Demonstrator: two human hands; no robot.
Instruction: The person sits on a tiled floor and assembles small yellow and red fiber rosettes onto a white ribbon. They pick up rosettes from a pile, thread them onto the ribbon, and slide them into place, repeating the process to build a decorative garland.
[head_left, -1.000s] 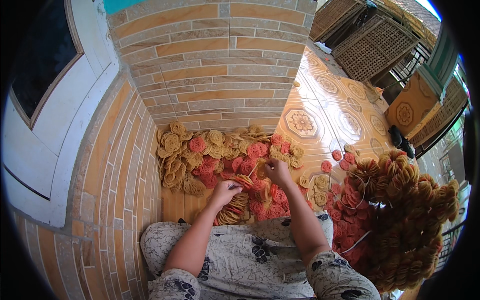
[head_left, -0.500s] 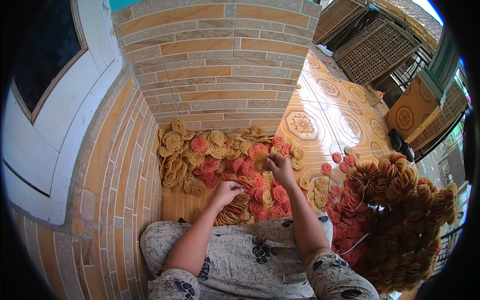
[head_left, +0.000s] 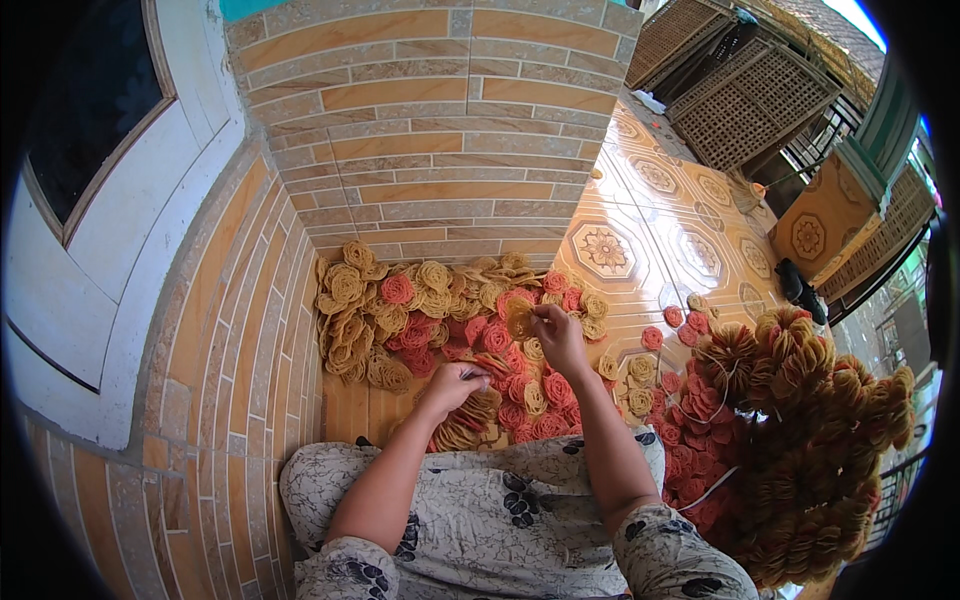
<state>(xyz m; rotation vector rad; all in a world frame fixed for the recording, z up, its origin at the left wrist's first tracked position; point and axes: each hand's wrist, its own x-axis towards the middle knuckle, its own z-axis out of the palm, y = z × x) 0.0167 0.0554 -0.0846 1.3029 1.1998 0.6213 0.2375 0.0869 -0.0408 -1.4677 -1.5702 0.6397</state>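
Note:
Between the fingertips of my right hand is a thin, round yellow cracker with a lacy, coiled look, raised over the pile. My left hand is lower and to the left, closed in a pinch on a few red and yellow crackers. Below that hand a row of yellow crackers stands packed face to face near my lap. Whether a string runs through them is too small to tell. Ahead of both hands lies a loose pile of red crackers and yellow crackers.
Brick-patterned tiled walls close in ahead and at left, with a white door beyond. At my right hang thick bunches of yellow-brown crackers, beside strung red crackers. Patterned floor tiles stretch to woven racks.
My right hand has shifted very slightly with the yellow cracker, whose face is tilted a little differently. The left hand has hardly moved.

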